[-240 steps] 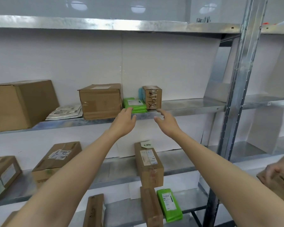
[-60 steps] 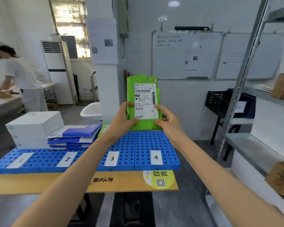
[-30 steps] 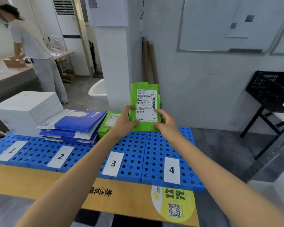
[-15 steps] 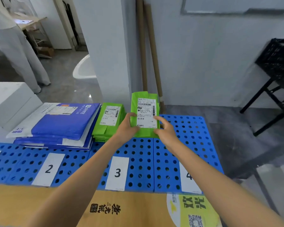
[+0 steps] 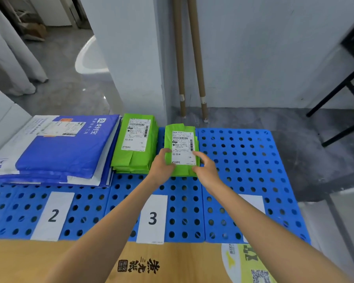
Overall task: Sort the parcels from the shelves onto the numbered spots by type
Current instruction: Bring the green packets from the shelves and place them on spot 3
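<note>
A green parcel (image 5: pixel 181 137) with a white shipping label lies low over the blue perforated board (image 5: pixel 243 160), in the section marked 3 (image 5: pixel 152 218). My left hand (image 5: pixel 161 167) grips its near left edge and my right hand (image 5: pixel 204 168) grips its near right edge. Just to its left sits a stack of green parcels (image 5: pixel 134 146) of the same kind. Whether the held parcel rests fully on the board cannot be told.
Blue and white mailers (image 5: pixel 57 148) are stacked over the label 2 (image 5: pixel 53 215). White boxes (image 5: pixel 0 117) stand at the far left. The section right of my right arm holds only a partly hidden label (image 5: pixel 253 203). Cardboard tubes (image 5: pixel 190 58) lean on the wall behind.
I carried the green parcel from the shelf to the blue board. Over the last second both hands lowered it down beside the green stack, and my view tilted downward.
</note>
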